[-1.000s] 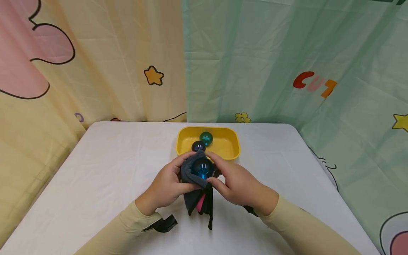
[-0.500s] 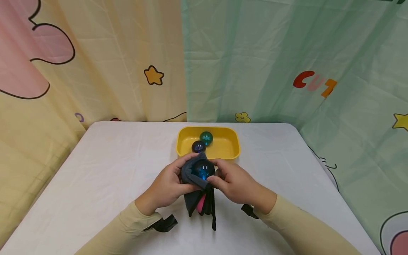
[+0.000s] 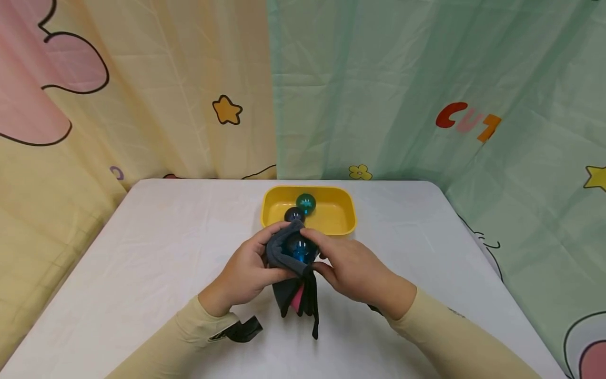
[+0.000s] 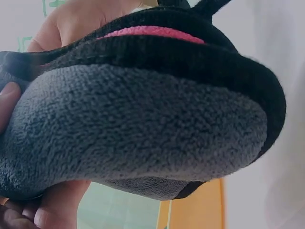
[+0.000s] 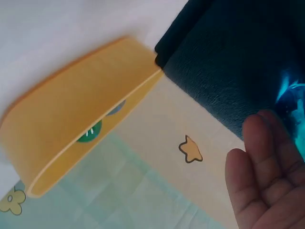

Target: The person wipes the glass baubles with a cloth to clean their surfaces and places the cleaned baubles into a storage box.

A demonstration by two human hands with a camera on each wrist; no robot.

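A shiny blue transparent ball (image 3: 301, 251) sits in a fold of dark grey fleecy cloth (image 3: 279, 258), over the table's middle. The cloth has black edging and a pink patch (image 3: 296, 298), its lower end hanging down. From the left, my left hand (image 3: 242, 271) grips the cloth around the ball, thumb in front and fingers behind. My right hand (image 3: 355, 267) holds the ball from the right, index finger over its top and thumb at its lower side. In the right wrist view, the fingers (image 5: 259, 148) lie against the glowing blue ball (image 5: 298, 112).
Just beyond the hands stands a yellow tray (image 3: 338, 210) on the white table (image 3: 189, 226). Inside it lie a green ball (image 3: 305, 203) and a dark blue ball (image 3: 294, 215), partly overlapped by the cloth. Printed curtains (image 3: 360, 95) close off the back and sides.
My right index finger has shifted from behind the ball up over its top edge. The left hand keeps its grip on the cloth, and the hanging strips swing slightly.
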